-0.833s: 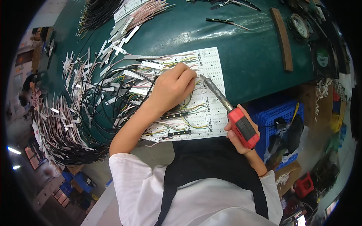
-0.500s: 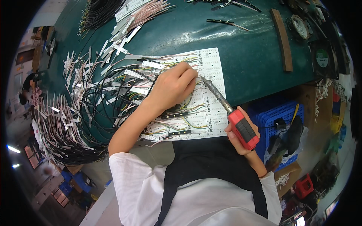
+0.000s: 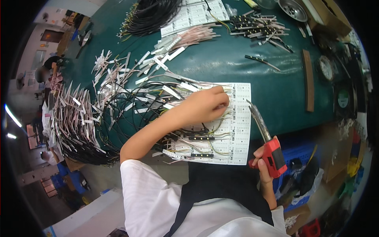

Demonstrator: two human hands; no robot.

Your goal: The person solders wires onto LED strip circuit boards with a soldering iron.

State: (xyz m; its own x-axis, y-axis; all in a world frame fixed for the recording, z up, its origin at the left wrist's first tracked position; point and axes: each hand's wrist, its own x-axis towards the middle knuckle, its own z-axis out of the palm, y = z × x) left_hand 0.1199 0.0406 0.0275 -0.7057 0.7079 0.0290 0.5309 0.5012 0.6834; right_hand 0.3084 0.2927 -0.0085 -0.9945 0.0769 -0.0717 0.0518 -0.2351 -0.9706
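Observation:
My right hand [image 3: 263, 162] is wrapped round the red handle of a soldering iron [image 3: 275, 157]. Its long metal barrel points up and left, with the tip just past the right edge of a white circuit board panel [image 3: 240, 130]. Over that panel, my left hand [image 3: 209, 103] is closed in a pinch at the wire ends; what its fingertips hold is hidden. Thin coloured wires [image 3: 219, 143] run onto the panel from the left. Black LED strips [image 3: 201, 138] and white LED strips [image 3: 171, 92] lie on or beside it, joined to wires.
Bundles of wired strips [image 3: 75, 122] hang over the table's left edge. Black cables [image 3: 150, 17], another white panel [image 3: 197, 17] and a pile of black strips [image 3: 260, 29] lie at the back. A wooden bar [image 3: 308, 81] is on the right, with a blue crate [image 3: 294, 152] below.
The soldering iron's tip has come away from the panel to its right. My left hand stays pinched over the wire ends. The view has shifted, showing more of the table's far side.

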